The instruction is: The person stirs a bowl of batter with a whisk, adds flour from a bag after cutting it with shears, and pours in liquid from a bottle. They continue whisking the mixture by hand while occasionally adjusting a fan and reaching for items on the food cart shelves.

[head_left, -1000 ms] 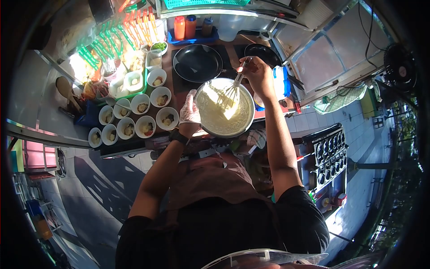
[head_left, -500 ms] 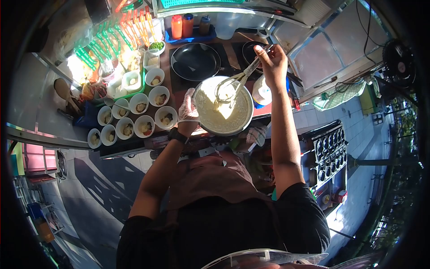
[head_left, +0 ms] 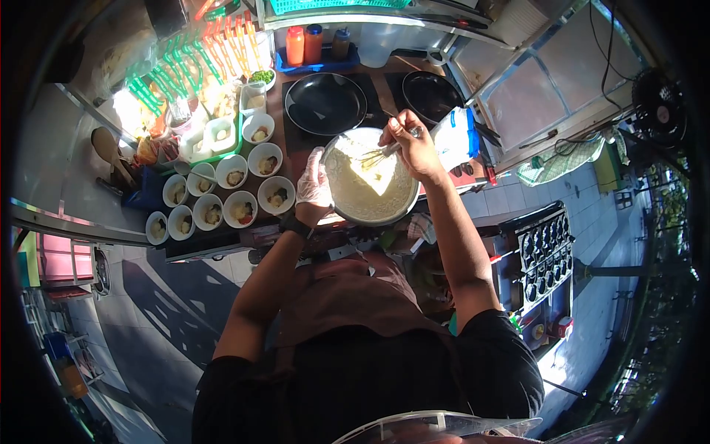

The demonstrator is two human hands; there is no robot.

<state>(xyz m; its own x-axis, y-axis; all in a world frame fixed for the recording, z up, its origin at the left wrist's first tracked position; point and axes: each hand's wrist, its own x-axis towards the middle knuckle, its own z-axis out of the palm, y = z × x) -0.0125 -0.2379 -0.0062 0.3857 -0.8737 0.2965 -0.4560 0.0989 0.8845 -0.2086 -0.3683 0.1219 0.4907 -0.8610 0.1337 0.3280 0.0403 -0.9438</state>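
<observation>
Brown counter (head_left: 381, 89), right hand (head_left: 415, 150) tight around the whisk (head_left: 377, 158), gloved left hand (head_left: 313, 189) against the bowl (head_left: 372, 221), grip unclear.

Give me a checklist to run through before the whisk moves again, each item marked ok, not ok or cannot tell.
1. Left hand against the bowl: ok, gloved and touching its left side.
2. Right hand on the whisk: ok, fingers closed around the handle.
3. Whisk wires inside the bowl's rim: ok.
4. Both hands gloved: not ok, the right looks bare.
5. Pale mixture free of lumps: cannot tell, sunlight glares on it.
6. Nearer black pan hot: cannot tell.
</observation>
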